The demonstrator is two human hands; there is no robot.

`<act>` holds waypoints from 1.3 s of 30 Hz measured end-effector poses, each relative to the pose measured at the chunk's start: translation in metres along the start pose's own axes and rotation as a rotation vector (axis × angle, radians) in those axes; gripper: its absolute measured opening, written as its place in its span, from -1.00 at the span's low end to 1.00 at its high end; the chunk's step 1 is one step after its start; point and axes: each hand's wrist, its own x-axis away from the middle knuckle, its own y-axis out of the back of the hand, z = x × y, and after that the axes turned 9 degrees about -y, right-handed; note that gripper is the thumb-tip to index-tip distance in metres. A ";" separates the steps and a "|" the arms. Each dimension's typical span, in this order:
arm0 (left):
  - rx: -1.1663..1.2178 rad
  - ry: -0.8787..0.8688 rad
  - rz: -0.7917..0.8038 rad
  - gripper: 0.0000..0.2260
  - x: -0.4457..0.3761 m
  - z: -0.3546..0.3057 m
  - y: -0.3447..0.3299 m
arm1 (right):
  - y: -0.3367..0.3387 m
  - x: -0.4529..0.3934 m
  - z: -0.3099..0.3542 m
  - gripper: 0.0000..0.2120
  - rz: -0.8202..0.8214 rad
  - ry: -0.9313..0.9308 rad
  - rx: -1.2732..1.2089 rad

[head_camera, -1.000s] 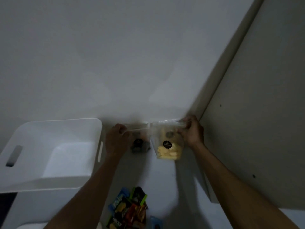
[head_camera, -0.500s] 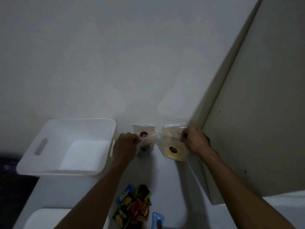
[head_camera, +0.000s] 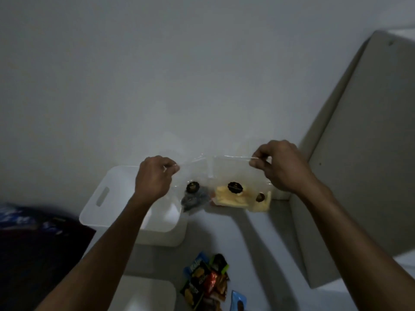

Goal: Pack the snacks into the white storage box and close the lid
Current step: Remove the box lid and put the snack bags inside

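Note:
I hold up clear plastic snack bags by their top edges. My left hand pinches the top of a bag with dark snacks, which hangs over the right rim of the open white storage box. My right hand pinches the top of a clear bag with yellow snacks; another yellow portion hangs beside it. All carry round black stickers. The bags hang side by side, edges touching. The box stands on a white surface at the left, with a slot handle.
A pile of colourful snack packets lies on the white surface in front, with a blue packet to its right. A white lid-like piece sits bottom centre. A beige panel rises at the right; dark fabric lies left.
Both hands have lifted the clear bags off the surface and moved them up and left, toward the box. The view has tilted, so the box now sits lower and nearer the centre.

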 end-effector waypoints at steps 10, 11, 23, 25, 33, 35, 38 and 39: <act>0.138 0.039 0.005 -0.85 -0.025 0.095 0.065 | -0.087 -0.012 0.148 -0.87 -0.017 0.096 -0.116; 0.132 0.026 0.023 -0.86 -0.026 0.094 0.063 | -0.092 -0.012 0.145 -0.87 -0.008 0.087 -0.117; 0.158 0.028 0.174 -0.86 -0.056 0.194 0.012 | -0.231 -0.033 0.158 -0.86 0.051 -0.092 0.121; 0.141 0.041 0.191 -0.88 -0.058 0.200 -0.007 | -0.247 -0.038 0.149 -0.84 0.043 -0.135 0.153; 0.133 0.072 0.279 -0.87 -0.055 0.211 -0.067 | -0.297 -0.057 0.126 -0.90 -0.076 -0.262 0.178; 0.130 0.086 0.300 -0.87 -0.053 0.214 -0.076 | -0.306 -0.058 0.122 -0.87 -0.082 -0.311 0.173; 0.142 0.093 0.303 -0.87 -0.052 0.216 -0.084 | -0.315 -0.063 0.117 -0.84 -0.074 -0.334 0.159; 0.146 0.088 0.306 -0.88 -0.053 0.217 -0.086 | -0.316 -0.065 0.116 -0.83 -0.071 -0.335 0.164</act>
